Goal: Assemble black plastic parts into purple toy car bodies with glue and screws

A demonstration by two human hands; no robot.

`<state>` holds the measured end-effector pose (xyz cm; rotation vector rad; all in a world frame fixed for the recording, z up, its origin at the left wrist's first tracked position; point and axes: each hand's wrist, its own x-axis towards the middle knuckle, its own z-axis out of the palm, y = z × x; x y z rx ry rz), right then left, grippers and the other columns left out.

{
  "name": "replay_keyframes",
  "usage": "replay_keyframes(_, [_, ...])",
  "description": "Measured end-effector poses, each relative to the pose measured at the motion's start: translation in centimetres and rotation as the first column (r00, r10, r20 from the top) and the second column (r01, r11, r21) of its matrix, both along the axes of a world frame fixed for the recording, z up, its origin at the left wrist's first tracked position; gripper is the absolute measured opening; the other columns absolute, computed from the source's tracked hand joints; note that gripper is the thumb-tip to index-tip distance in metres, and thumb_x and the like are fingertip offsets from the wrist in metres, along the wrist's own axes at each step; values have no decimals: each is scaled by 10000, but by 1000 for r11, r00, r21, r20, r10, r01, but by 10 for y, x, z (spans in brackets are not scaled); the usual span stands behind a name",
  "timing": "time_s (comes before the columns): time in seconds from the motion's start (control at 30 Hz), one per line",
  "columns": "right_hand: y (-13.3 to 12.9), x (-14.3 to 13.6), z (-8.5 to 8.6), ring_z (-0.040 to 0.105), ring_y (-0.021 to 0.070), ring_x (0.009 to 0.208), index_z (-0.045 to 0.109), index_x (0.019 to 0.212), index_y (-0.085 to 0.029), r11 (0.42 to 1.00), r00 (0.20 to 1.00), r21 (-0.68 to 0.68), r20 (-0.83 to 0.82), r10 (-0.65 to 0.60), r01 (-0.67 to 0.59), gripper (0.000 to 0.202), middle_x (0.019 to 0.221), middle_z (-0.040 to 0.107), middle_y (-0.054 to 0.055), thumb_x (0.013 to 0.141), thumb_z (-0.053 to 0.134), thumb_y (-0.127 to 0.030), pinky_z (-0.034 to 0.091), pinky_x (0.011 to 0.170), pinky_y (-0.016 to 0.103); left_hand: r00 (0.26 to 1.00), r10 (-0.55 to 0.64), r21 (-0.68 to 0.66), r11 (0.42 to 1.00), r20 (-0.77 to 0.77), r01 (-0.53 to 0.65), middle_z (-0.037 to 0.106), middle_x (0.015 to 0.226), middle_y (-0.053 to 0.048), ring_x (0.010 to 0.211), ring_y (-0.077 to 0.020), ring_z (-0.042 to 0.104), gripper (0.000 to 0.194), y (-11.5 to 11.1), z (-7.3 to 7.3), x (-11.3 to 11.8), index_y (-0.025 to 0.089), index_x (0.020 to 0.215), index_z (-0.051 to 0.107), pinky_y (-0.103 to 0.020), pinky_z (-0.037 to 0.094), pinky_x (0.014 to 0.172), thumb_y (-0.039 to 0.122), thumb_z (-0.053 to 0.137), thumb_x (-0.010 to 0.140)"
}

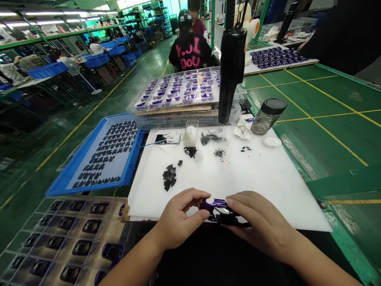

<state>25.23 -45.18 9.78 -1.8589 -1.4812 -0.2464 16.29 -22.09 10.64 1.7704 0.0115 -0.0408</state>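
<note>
Both hands hold a small purple and black toy car body [220, 211] just above the near edge of the white board [253, 174]. My left hand [183, 216] pinches its left end between thumb and fingers. My right hand [262, 220] wraps round the right end, fingers over the top; that end is partly hidden. Beyond the hands, to the left, lies a loose pile of black plastic parts [169, 177]. Further back are a heap of small black pieces [190, 151], a scatter of tiny black screws or pins [220, 153] and a few black bits [245, 149].
A black electric screwdriver [230, 71] hangs over the board's far side. A glass jar [268, 116] stands back right. Left are a blue tray [127, 174] of black parts and a clear tray [26, 210] of car bodies. Stacked trays [178, 107] and a seated person [190, 49] are beyond.
</note>
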Motion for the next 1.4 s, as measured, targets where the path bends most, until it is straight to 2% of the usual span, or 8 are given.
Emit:
replay_keyframes(0.23, [-4,2,-7,582,261,1074,411,1397,-111,997,997,75,78,4,-10,642,1176,642,169,824,698,-71,507,923,440,988,-32,146,989,153,9,629,867,-23,805,-136,598,201,1,4,-1,232,1048,657,-265,476,758,217,652,848])
replay_keyframes(0.43, [1,3,-11,660,239,944,467,1295,-222,990,944,87,-320,-78,111,609,1068,667,110,781,778,-319,563,801,362,997,-52,138,990,58,43,640,943,-44,876,-164,618,345,4,3,-1,245,1217,612,-288,503,819,287,628,874])
replay_keyframes(0.53, [0,3,-18,664,246,955,492,1245,-238,983,795,60,-597,-105,175,644,1078,649,98,714,821,-392,556,799,357,992,-73,148,987,106,57,630,927,-39,849,-160,611,433,5,-1,-1,261,1295,554,-289,514,802,328,633,874])
replay_keyframes(0.67, [-1,4,-25,646,230,950,498,1224,-221,985,524,124,-851,44,120,609,1050,631,84,742,775,-471,533,795,344,902,-218,355,931,372,78,648,873,-43,778,-154,598,513,4,1,6,242,1259,581,-273,507,725,309,750,780])
replay_keyframes(0.83, [-1,5,-29,595,221,970,532,1213,-214,984,413,177,-899,146,38,514,1082,598,79,826,671,-523,478,832,357,777,-314,536,843,546,-36,649,1001,-90,886,-179,614,420,-2,8,15,219,1201,606,-301,519,771,148,710,800])
replay_keyframes(0.97, [2,4,-33,576,224,978,566,1194,-204,978,324,206,-927,188,21,501,1082,603,83,843,637,-556,438,852,366,734,-347,536,844,584,-28,687,994,-84,889,-178,625,400,-8,11,15,190,1165,602,-318,510,811,106,714,790])
replay_keyframes(1.23, [26,-15,-37,565,142,686,639,1016,-157,919,-209,302,-911,357,252,393,810,648,53,938,508,-519,430,685,281,906,-68,350,932,418,-91,648,953,-65,858,-166,598,284,-14,4,23,202,1113,625,-308,510,784,211,685,835])
replay_keyframes(1.4, [37,-27,-32,559,140,597,659,974,-138,894,-441,229,-805,396,384,444,769,664,67,932,499,-549,442,612,273,943,46,357,919,329,-170,616,967,-52,843,-146,570,288,-20,-8,28,209,1159,589,-306,492,794,192,609,873])
